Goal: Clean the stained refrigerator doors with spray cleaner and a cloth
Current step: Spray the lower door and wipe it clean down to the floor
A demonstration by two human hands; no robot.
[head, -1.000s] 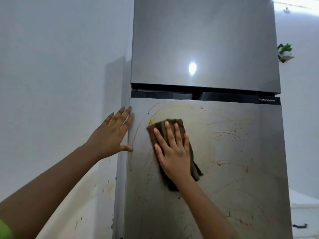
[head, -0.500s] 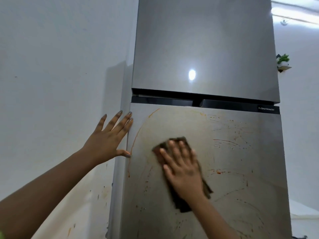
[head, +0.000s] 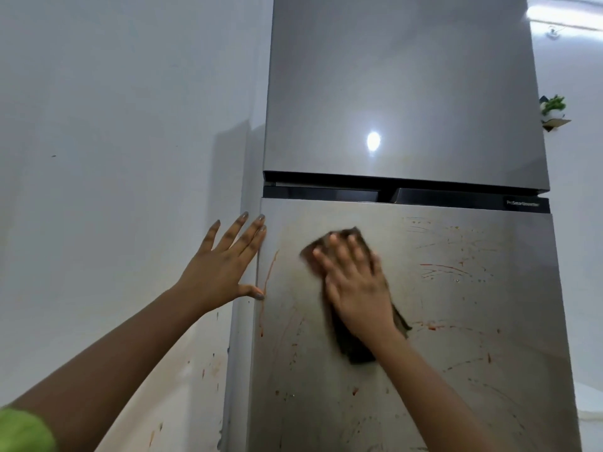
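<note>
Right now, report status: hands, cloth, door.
Left hand flat on lower door, at its left edge. Right hand flat, pressing cloth to door. Red streaks across right side and below. Nothing in the way.

Just one view, worn on the head: it faces forward, angled a little upward, near the tall grey steel two-door refrigerator [head: 404, 93], with the white painted wall [head: 114, 125] filling the left side.
</note>
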